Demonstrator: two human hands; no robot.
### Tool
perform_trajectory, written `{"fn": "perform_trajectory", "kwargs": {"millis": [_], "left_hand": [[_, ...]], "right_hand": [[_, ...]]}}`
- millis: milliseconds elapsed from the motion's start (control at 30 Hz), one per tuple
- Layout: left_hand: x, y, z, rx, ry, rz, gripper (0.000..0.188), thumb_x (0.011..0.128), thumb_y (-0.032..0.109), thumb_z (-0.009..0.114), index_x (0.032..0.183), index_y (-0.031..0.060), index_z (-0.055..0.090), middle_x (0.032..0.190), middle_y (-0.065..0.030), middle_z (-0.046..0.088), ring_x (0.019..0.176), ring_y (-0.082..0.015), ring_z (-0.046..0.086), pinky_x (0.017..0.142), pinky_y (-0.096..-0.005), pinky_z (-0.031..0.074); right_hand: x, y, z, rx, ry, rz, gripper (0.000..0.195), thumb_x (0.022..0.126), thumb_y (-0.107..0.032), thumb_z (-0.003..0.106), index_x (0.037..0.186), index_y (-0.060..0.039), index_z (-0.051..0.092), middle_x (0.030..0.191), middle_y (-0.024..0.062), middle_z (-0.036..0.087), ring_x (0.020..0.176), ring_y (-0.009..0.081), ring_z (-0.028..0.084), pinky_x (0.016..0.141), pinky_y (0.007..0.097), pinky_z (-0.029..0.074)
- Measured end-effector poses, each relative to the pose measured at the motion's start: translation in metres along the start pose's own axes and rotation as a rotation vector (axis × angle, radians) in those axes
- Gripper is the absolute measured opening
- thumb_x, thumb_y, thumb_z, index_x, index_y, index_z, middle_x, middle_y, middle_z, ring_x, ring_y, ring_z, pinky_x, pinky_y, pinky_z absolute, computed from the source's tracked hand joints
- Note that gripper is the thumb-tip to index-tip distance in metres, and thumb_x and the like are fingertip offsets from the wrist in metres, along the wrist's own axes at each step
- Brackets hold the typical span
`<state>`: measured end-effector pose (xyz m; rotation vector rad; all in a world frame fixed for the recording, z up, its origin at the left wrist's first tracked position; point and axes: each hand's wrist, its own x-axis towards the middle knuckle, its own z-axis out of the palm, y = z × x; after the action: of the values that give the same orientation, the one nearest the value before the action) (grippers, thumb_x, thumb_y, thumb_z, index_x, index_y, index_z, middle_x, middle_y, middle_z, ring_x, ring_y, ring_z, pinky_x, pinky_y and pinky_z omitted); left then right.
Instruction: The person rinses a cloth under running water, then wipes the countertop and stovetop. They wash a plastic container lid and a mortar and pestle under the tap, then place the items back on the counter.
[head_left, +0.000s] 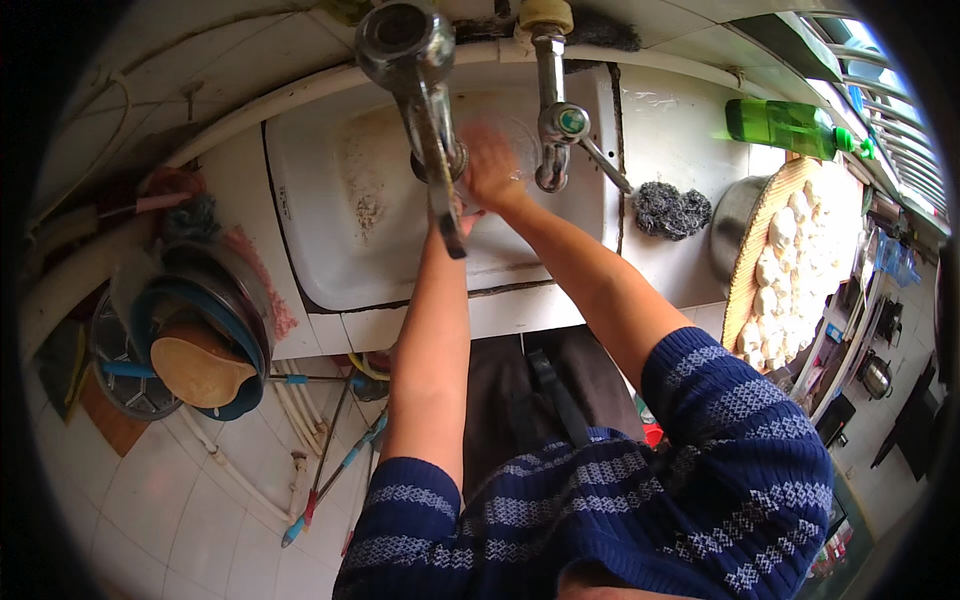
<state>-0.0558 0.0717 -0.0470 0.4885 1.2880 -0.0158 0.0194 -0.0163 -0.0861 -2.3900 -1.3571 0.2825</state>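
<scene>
Both of my hands are inside a white ceramic sink (330, 262), under the chrome faucets. My right hand (491, 169) lies over a clear round dish, probably a bowl (531, 142), and its fingers are blurred. Most of my left hand (471, 222) is hidden behind the lever of the left faucet (409, 82); a few fingertips show just below the right wrist, close to the dish. Whether either hand grips the dish cannot be made out. The right faucet (553, 142), with a green-marked valve, hangs at the dish's right side.
Right of the sink are a steel-wool scourer (673, 211), a green plastic bottle (780, 126) and a metal pot (735, 225) topped by a woven tray (739, 277) of pale dough pieces, probably dumplings. Stacked basins (255, 330) and a tan ladle (199, 371) hang at left.
</scene>
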Motion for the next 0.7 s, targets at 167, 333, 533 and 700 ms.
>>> {"fn": "perform_trajectory", "kwargs": {"millis": [167, 333, 533, 700], "left_hand": [[0.014, -0.009, -0.004, 0.118, -0.034, -0.010, 0.042, 0.100, 0.029, 0.031, 0.141, 0.0353, 0.021, 0.146, -0.0026, 0.027, 0.129, -0.0358, 0.033, 0.088, -0.0677, 0.037], [0.037, -0.022, -0.018, -0.016, -0.082, -0.071, 0.043, 0.101, 0.028, 0.028, 0.141, 0.0369, 0.019, 0.148, -0.0029, 0.021, 0.129, -0.0326, 0.033, 0.088, -0.0669, 0.038], [0.057, -0.039, -0.017, 0.167, -0.091, 0.275, 0.046, 0.099, 0.027, 0.032, 0.144, 0.0286, 0.017, 0.146, -0.0045, 0.026, 0.129, -0.0312, 0.033, 0.089, -0.0649, 0.036], [0.045, -0.006, 0.004, 0.288, 0.115, 0.109, 0.066, 0.091, 0.046, 0.049, 0.144, 0.0211, 0.017, 0.147, -0.0083, 0.025, 0.132, -0.0324, 0.028, 0.091, -0.0662, 0.033]], "right_hand": [[-0.015, 0.028, -0.040, 0.179, -0.195, -0.275, 0.044, 0.081, -0.025, 0.056, 0.122, -0.0098, 0.053, 0.133, 0.0143, 0.046, 0.119, 0.0348, 0.046, 0.100, 0.0459, 0.036], [0.008, -0.005, -0.008, 0.083, 0.131, 0.035, 0.055, 0.079, -0.023, 0.058, 0.131, -0.0089, 0.045, 0.139, 0.0157, 0.038, 0.135, 0.0326, 0.027, 0.112, 0.0471, 0.015], [-0.004, 0.056, -0.024, 0.397, 0.008, 0.143, 0.062, 0.073, -0.025, 0.068, 0.127, -0.0028, 0.046, 0.132, 0.0221, 0.043, 0.127, 0.0355, 0.036, 0.105, 0.0464, 0.029], [0.020, 0.051, -0.042, 0.940, 0.129, 0.766, 0.055, 0.079, -0.027, 0.070, 0.121, 0.0012, 0.049, 0.113, 0.0232, 0.054, 0.107, 0.0354, 0.051, 0.092, 0.0416, 0.041]]}}
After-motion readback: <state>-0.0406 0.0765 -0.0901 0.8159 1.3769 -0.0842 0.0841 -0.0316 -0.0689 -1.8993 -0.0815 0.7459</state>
